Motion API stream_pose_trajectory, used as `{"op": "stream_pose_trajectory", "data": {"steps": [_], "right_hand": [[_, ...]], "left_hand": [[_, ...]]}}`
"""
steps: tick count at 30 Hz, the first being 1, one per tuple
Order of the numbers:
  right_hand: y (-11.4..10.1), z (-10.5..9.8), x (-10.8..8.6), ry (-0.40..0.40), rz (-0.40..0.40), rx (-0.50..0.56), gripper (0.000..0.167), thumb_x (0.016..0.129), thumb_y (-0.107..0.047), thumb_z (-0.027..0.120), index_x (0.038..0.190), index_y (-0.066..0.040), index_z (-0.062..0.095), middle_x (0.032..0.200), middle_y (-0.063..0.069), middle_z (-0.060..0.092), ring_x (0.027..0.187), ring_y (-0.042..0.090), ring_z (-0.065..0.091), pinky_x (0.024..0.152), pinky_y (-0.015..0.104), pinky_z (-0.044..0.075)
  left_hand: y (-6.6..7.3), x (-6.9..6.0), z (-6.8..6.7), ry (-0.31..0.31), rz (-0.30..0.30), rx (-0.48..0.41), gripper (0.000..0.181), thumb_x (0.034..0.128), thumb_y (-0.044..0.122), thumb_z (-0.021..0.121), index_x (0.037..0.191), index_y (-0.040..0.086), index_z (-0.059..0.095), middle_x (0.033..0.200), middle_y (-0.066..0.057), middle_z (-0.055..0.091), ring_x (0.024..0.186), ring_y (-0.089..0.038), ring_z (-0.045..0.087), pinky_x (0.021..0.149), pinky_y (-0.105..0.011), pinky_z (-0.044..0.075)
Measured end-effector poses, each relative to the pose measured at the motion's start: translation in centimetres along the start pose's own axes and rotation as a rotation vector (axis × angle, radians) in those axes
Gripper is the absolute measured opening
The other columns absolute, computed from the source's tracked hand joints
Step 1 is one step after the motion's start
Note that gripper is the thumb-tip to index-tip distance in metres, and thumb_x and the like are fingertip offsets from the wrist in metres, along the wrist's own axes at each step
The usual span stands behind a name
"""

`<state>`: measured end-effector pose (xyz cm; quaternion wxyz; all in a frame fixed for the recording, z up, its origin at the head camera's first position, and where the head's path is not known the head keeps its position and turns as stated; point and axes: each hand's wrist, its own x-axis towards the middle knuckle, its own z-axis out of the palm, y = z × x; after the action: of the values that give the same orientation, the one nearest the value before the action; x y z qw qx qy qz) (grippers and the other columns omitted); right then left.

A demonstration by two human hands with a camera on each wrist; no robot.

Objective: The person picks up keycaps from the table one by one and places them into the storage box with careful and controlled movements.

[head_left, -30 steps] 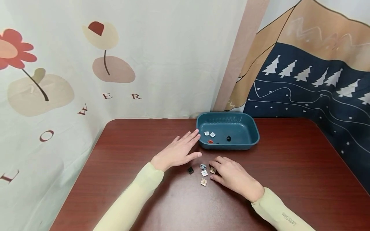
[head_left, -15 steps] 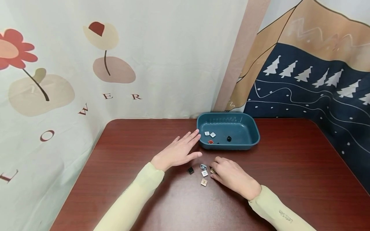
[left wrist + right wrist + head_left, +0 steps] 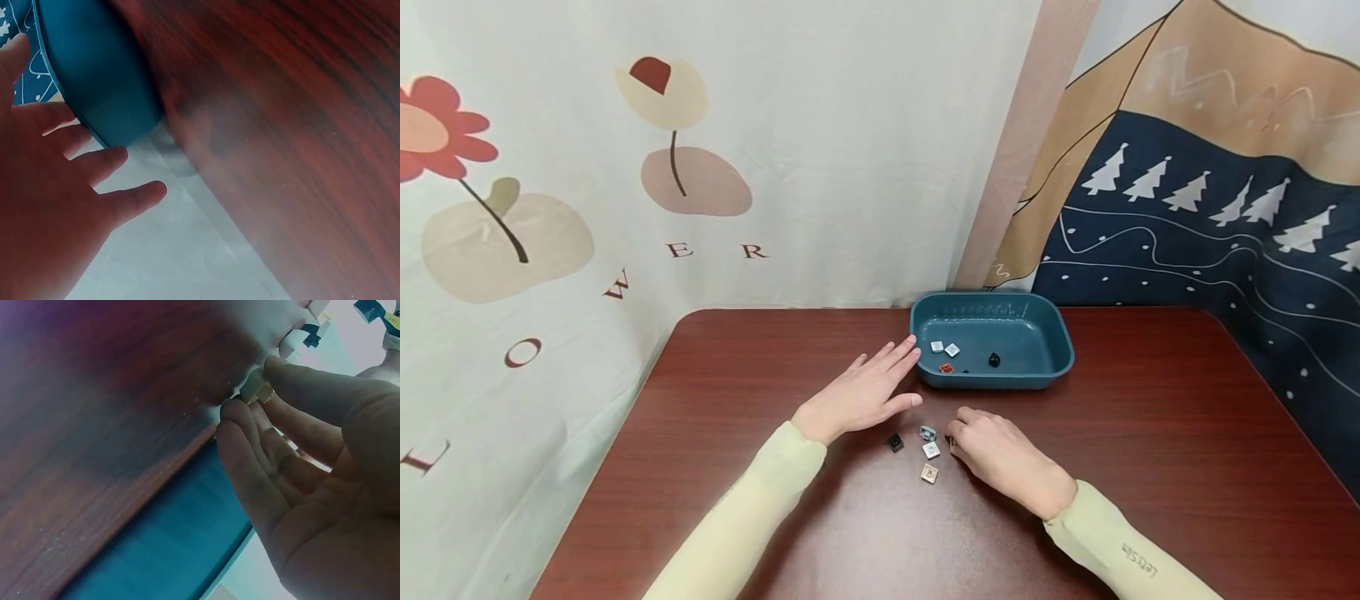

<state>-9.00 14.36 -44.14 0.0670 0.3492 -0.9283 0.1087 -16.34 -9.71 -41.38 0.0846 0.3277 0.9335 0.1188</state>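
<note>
In the head view my right hand point(image 3: 1006, 458) is low over the table, its thumb and fingers pinching a small beige keycap point(image 3: 254, 387); the fingers mostly cover that keycap from above. To its left lie a grey-blue keycap point(image 3: 927, 433), a white keycap point(image 3: 931, 450), a beige keycap point(image 3: 929, 473) and a black keycap point(image 3: 895, 442). My left hand point(image 3: 856, 402) has its fingers straight, the tips at the left rim of a blue plastic basin point(image 3: 1000, 382).
Inside the basin are white keycaps point(image 3: 952, 350), a red keycap point(image 3: 947, 367) and a black piece point(image 3: 994, 360); its near wall partly hides another dark piece. The brown table point(image 3: 760, 358) ends at a printed curtain point(image 3: 850, 167) behind.
The right fingers have closed in on the beige keycap, which was in plain sight between them and is now mostly covered. The left hand stays at the basin.
</note>
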Motion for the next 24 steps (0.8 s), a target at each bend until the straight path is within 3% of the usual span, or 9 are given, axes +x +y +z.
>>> {"op": "stream_pose_trajectory", "data": {"steps": [6,16,24], "right_hand": [[0.5,-0.4,-0.3,0.015,0.021,0.035,0.011,0.087,-0.007,0.083,0.096,-0.007,0.076,0.083,0.001,0.058,0.071,0.015,0.062,0.062,0.032,0.054],[1.7,-2.0,-1.5,0.161,0.061,0.096,0.021,0.086,-0.006,0.085,0.106,-0.007,0.078,0.097,0.001,0.062,0.08,0.011,0.064,0.072,0.028,0.059],[2.4,-3.5,-2.1,0.259,0.118,0.109,0.026,0.085,-0.003,0.084,0.11,-0.002,0.078,0.103,0.005,0.065,0.087,0.015,0.067,0.074,0.034,0.061]], "left_hand": [[-0.1,0.1,0.1,-0.001,0.004,0.008,0.078,0.1051,0.059,0.048,0.165,0.014,0.027,0.174,0.001,0.012,0.157,-0.031,0.021,0.12,-0.062,0.026],[-0.1,0.1,0.2,0.003,0.003,0.006,0.077,0.105,0.058,0.049,0.165,0.015,0.027,0.174,0.002,0.012,0.157,-0.032,0.021,0.12,-0.062,0.025],[-0.1,0.2,0.2,0.001,0.001,0.005,0.078,0.1051,0.057,0.05,0.165,0.014,0.027,0.174,0.002,0.012,0.157,-0.032,0.02,0.119,-0.063,0.026]]}}
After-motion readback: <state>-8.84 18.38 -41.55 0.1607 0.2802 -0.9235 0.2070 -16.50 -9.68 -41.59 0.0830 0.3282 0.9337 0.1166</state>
